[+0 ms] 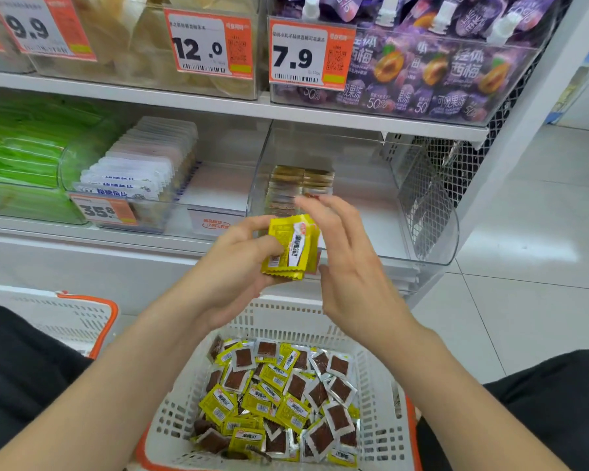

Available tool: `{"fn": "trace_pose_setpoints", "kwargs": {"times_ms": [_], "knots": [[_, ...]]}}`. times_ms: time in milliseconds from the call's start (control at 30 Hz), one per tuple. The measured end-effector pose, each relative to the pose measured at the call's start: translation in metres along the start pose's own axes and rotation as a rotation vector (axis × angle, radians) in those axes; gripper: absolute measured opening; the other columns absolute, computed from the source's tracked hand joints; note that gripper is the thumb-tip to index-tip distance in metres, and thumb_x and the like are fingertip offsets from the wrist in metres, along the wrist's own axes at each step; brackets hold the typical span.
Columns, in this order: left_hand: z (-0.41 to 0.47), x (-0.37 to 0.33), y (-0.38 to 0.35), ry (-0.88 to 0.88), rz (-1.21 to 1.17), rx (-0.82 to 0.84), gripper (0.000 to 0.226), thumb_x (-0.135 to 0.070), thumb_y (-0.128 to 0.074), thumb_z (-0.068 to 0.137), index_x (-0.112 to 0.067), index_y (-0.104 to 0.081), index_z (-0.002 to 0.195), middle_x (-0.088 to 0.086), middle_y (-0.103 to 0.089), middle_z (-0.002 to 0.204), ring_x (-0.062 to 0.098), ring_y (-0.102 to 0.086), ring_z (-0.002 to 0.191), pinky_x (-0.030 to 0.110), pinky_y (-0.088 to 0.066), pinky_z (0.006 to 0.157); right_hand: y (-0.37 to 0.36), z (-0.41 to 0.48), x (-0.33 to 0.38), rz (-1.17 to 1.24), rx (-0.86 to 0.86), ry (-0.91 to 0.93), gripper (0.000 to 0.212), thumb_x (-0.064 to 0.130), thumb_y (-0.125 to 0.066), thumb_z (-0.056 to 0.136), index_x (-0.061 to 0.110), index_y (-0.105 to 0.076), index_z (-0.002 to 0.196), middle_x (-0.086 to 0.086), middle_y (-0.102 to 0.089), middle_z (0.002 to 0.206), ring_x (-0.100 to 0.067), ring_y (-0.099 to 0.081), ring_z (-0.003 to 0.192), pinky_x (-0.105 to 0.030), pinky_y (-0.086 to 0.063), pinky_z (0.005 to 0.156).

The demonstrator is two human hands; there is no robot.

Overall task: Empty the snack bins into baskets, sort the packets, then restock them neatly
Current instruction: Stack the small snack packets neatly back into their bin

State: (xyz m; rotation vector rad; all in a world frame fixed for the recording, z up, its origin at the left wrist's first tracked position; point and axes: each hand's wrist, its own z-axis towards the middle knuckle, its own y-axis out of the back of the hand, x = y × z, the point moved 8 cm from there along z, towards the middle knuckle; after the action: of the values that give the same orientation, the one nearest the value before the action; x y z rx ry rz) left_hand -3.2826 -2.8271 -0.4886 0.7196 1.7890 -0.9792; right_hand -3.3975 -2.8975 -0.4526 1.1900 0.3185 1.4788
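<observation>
Packets are being squared into a small stack: these yellow packets [291, 248] are sitting upright in the left hand [238, 263], whose thumb and curled fingers are gripping them from the left side. The right hand [351, 266] is standing just to the right of the stack with its fingers straight and spread, holding nothing; its palm is facing the stack's right edge, and whether it is touching that edge is not clear.

Just beyond both hands, a clear bin [422, 232] is sitting on the shelf [150, 241], and a short row of packets [300, 185] is standing on edge inside it, behind the fingertips of the right hand. Below the hands and nearer the person, a white basket [371, 334] with an orange rim is holding a heap of loose packets [279, 396], some showing yellow faces and others clear faces with a brown filling.

To the left of the left forearm, a second basket [82, 317] is showing only its corner. Further left of the hands, on the same shelf as the clear bin, white packets [140, 175] are standing in a neat file beside green packets [21, 158]. Above the hands, purple pouches [422, 69] are filling a bin behind a price tag [303, 56] reading 7.9.
</observation>
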Motion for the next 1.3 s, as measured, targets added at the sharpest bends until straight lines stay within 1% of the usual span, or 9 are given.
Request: {"fn": "trace_pose_setpoints", "kwargs": {"times_ms": [133,333,500,567,700,900,1067,1200,1300], "knots": [[0.006,-0.012,-0.003,0.087,0.050,0.064,0.027,0.009,-0.053,0.096,0.009,-0.070,0.117,0.032,-0.072,0.114,0.037,-0.073,0.098,0.043,-0.065,0.081,0.006,0.013,-0.012,-0.048,-0.020,0.177,0.069,-0.021,-0.064,0.075,0.015,-0.057,0.133,-0.009,-0.039,0.156,-0.031,-0.053,0.130,-0.046,-0.050,0.100],[0.031,-0.035,-0.004,0.105,0.081,0.035,0.029,-0.022,-0.062,0.104,0.002,-0.072,0.116,0.017,-0.077,0.110,0.027,-0.076,0.094,0.029,-0.064,0.069,0.021,0.038,-0.025,-0.152,-0.014,0.291,0.041,0.011,-0.074,0.094,0.010,-0.060,0.132,-0.006,-0.056,0.143,-0.024,-0.057,0.124,-0.038,-0.048,0.103],[0.056,-0.069,0.006,-0.403,0.911,-0.239,0.025,-0.032,-0.054,0.105,-0.020,-0.075,0.100,-0.003,-0.075,0.087,0.021,-0.074,0.077,0.038,-0.062,0.071,0.032,0.071,-0.066,-0.215,-0.070,0.120,0.032,0.029,-0.079,0.084,0.012,-0.069,0.109,0.007,-0.062,0.087,-0.014,-0.059,0.078,-0.025,-0.043,0.069],[0.062,-0.064,-0.011,-0.643,1.299,-0.200,0.022,-0.028,-0.050,0.103,-0.024,-0.070,0.094,-0.007,-0.069,0.083,0.019,-0.067,0.080,0.040,-0.056,0.077,0.022,0.091,-0.109,-0.276,0.068,-0.060,0.036,0.038,-0.074,0.089,0.013,-0.066,0.113,0.006,-0.061,0.086,-0.020,-0.061,0.081,-0.029,-0.040,0.069],[0.096,-0.011,-0.029,-0.563,1.705,0.044,0.031,-0.037,-0.042,0.104,-0.015,-0.064,0.111,0.005,-0.064,0.107,0.028,-0.061,0.103,0.046,-0.053,0.088,-0.020,0.112,-0.172,-0.443,0.402,-0.149,0.046,0.044,-0.064,0.096,0.012,-0.057,0.129,-0.010,-0.068,0.110,-0.032,-0.064,0.101,-0.041,-0.051,0.079],[0.118,0.006,-0.025,-0.488,1.685,0.033,0.047,-0.047,-0.038,0.103,-0.012,-0.067,0.115,0.009,-0.067,0.114,0.031,-0.062,0.105,0.041,-0.053,0.083,-0.073,0.127,-0.211,-0.403,0.542,-0.322,0.040,0.036,-0.060,0.102,0.004,-0.051,0.126,-0.020,-0.062,0.122,-0.039,-0.059,0.111,-0.038,-0.038,0.075],[0.116,0.006,-0.026,-0.515,1.738,0.017,0.051,-0.047,-0.032,0.103,-0.017,-0.072,0.098,0.006,-0.063,0.103,0.030,-0.059,0.095,0.036,-0.042,0.071,-0.064,0.133,-0.220,-0.146,0.348,-0.654,0.091,0.044,-0.078,0.092,-0.006,-0.029,0.149,-0.020,-0.054,0.139,-0.037,-0.054,0.129,-0.032,-0.041,0.083],[0.113,0.010,-0.027,-0.510,1.762,0.019,0.063,-0.047,-0.018,0.098,-0.018,-0.074,0.096,0.008,-0.062,0.109,0.032,-0.056,0.096,0.044,-0.052,0.088,-0.071,0.130,-0.205,-0.179,0.263,-0.712,0.039,0.027,-0.073,0.097,0.004,-0.050,0.118,-0.020,-0.059,0.129,-0.035,-0.056,0.113,-0.033,-0.038,0.077],[0.115,0.012,-0.025,-0.493,1.735,0.029,0.069,-0.049,-0.013,0.096,-0.018,-0.075,0.094,0.009,-0.063,0.114,0.032,-0.057,0.098,0.048,-0.051,0.093,-0.077,0.127,-0.199,-0.118,0.270,-0.749,0.041,0.008,-0.059,0.097,-0.002,-0.042,0.134,-0.024,-0.057,0.132,-0.038,-0.056,0.113,-0.035,-0.041,0.077]]}}
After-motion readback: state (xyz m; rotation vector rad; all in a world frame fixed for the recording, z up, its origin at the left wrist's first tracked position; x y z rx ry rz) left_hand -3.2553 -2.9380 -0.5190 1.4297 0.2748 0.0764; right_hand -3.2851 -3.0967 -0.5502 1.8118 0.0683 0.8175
